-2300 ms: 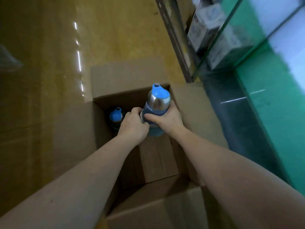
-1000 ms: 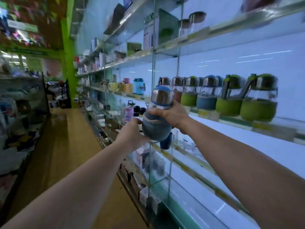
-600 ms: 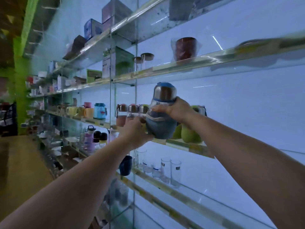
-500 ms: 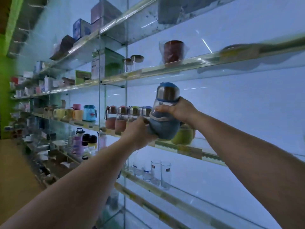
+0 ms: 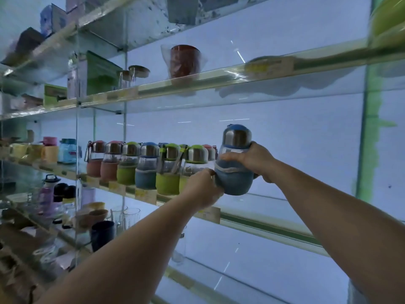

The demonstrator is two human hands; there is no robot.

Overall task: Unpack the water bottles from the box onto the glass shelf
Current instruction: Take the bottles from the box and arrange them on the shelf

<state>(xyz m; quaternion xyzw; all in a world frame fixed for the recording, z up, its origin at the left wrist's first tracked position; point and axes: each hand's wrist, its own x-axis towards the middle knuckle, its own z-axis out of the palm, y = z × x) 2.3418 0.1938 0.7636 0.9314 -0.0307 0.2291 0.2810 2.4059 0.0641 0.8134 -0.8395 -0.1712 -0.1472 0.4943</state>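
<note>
I hold a water bottle (image 5: 235,172) with a blue sleeve, a steel collar and a blue cap, upright at the level of the glass shelf (image 5: 263,222). My right hand (image 5: 252,159) grips its clear middle from the right. My left hand (image 5: 201,189) grips the lower left of its sleeve. The bottle sits at the right end of a row of like bottles (image 5: 146,165) with pink, green and blue sleeves. Whether its base touches the glass is hidden by my left hand. The box is out of view.
Right of the held bottle the glass shelf stretches bare. A higher glass shelf (image 5: 197,84) carries a wrapped red cup (image 5: 185,60), jars and boxes. Below stand drinking glasses (image 5: 126,218), a dark cup (image 5: 102,236) and more bottles. A glass upright (image 5: 125,128) divides the bays.
The bottle has moved right along the shelf, past the row of bottles, to its right end. Both hands keep their hold. My view has swung right.
</note>
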